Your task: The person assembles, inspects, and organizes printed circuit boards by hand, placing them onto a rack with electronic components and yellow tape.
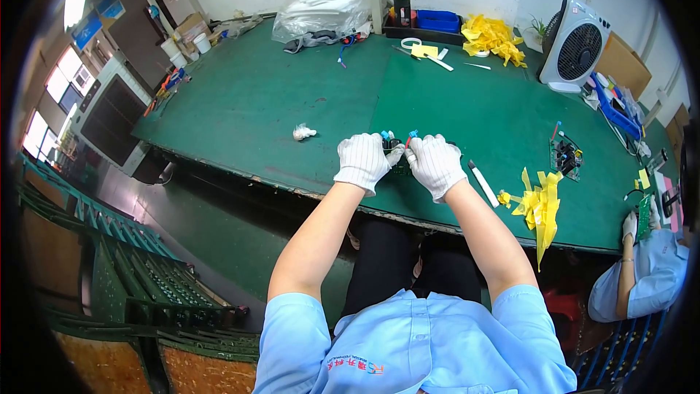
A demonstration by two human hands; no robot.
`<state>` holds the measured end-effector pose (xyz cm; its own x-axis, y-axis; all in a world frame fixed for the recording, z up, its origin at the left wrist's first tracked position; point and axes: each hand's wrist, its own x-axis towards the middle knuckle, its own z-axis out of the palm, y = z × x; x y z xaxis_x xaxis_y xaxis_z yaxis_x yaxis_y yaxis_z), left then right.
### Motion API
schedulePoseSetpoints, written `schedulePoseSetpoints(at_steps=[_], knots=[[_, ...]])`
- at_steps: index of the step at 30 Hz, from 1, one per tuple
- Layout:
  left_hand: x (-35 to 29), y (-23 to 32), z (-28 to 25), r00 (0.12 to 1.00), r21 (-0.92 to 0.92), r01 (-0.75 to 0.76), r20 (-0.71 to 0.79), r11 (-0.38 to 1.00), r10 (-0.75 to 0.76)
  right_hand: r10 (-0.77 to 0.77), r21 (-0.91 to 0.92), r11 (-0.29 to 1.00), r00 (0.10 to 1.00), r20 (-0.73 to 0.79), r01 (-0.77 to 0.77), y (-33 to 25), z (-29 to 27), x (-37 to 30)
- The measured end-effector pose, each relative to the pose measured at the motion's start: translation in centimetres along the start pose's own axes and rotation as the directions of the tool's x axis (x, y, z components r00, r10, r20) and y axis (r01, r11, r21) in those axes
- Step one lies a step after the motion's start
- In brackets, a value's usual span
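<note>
Both my hands wear white ribbed gloves and meet over a circuit board (394, 144) near the table's front edge. My left hand (362, 163) is closed on the board's left side, by its black parts and blue-tipped connectors. On the other side, my right hand (436, 165) has its fingers closed on the board, next to a red lead with a blue end. The gloves hide most of the board. Just right of my right hand lies a white-and-black pen-shaped tool (483, 184). A crumpled white lump (304, 132) rests left of my left hand.
The green table (248, 102) holds yellow tape strips (538, 208), a second circuit board (566, 155) and a grey fan (576, 44). Plastic-wrapped white material (321, 7), a blue tray (437, 20) and a yellow pile (493, 38) line the back. At right, a co-worker's gloved hand (630, 225) holds a green board.
</note>
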<state>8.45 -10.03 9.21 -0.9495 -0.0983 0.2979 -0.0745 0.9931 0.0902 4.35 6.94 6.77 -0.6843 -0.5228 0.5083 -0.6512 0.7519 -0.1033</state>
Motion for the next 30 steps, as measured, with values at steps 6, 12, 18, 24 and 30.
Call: schedulePoseSetpoints(at_steps=[6,12,18,24,30], knots=[[-0.8,-0.1,0.4,0.997,0.031,-0.016,-0.07,0.999,0.018,-0.009,-0.014,1.0,0.997,-0.078,0.008,-0.2,0.7,-0.6],[-0.7,0.2,0.2,0.999,0.039,0.015,-0.04,0.999,-0.014,0.014,-0.008,1.0,0.997,-0.082,-0.015,-0.2,0.9,-0.6],[-0.6,0.5,0.0,0.999,0.031,0.046,-0.026,0.998,-0.045,0.065,0.014,0.998,0.996,-0.062,-0.064,-0.7,0.7,-0.5],[0.3,1.9,0.9,0.983,-0.012,0.166,-0.072,0.986,-0.166,0.143,-0.003,0.989,0.968,-0.207,-0.147,-0.6,2.2,0.6],[0.5,1.4,1.5,0.97,-0.031,0.214,-0.109,0.976,-0.216,0.202,0.008,0.978,0.944,-0.262,-0.207,-0.7,2.5,0.7]])
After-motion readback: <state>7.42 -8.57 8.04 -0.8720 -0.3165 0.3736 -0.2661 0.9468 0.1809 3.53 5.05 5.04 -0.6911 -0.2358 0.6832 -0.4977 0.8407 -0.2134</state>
